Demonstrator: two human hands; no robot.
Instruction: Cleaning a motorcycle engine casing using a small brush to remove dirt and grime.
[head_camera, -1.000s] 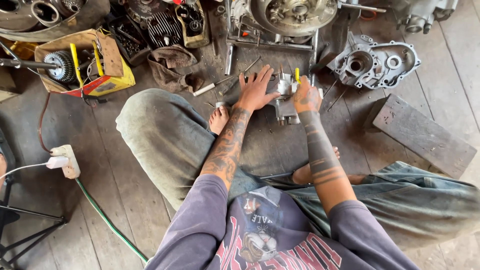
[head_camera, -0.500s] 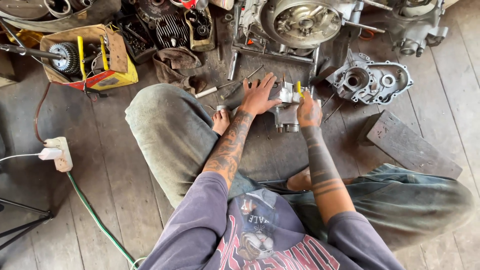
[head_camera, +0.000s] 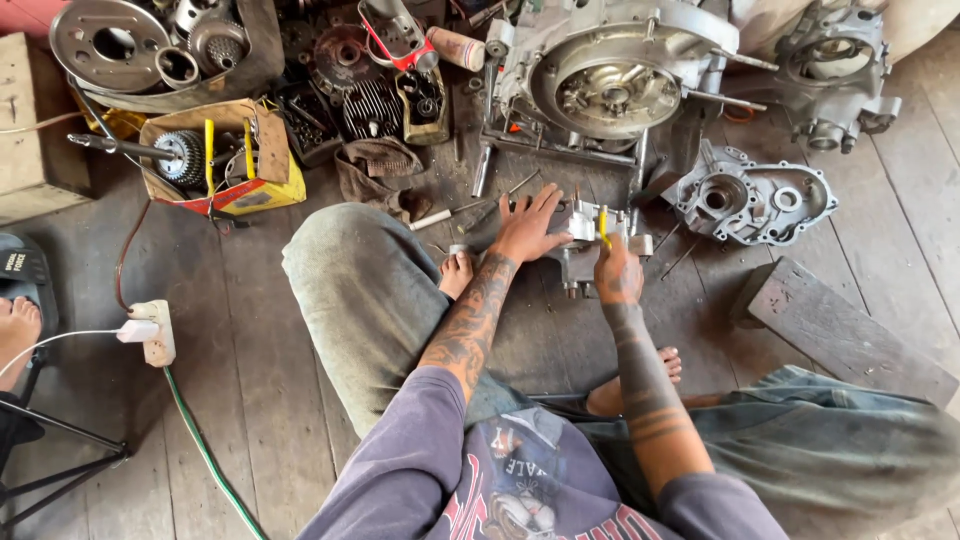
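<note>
Engine casing part (head_camera: 580, 245) sat on the wooden floor (head_camera: 250, 330) before the crossed legs. Left hand (head_camera: 530, 225) lay spread flat, bracing it, while right hand (head_camera: 615, 270) was closed around a yellow-handled tool (head_camera: 603, 222) worked into it.

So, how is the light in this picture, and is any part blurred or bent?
Head view: soft, even daylight, with only faint shadows under the left hand and right hand; mild shine on the big engine case; the hands and the small metal part are sharp; the floor planks bend toward the edges from the wide lens.
</note>
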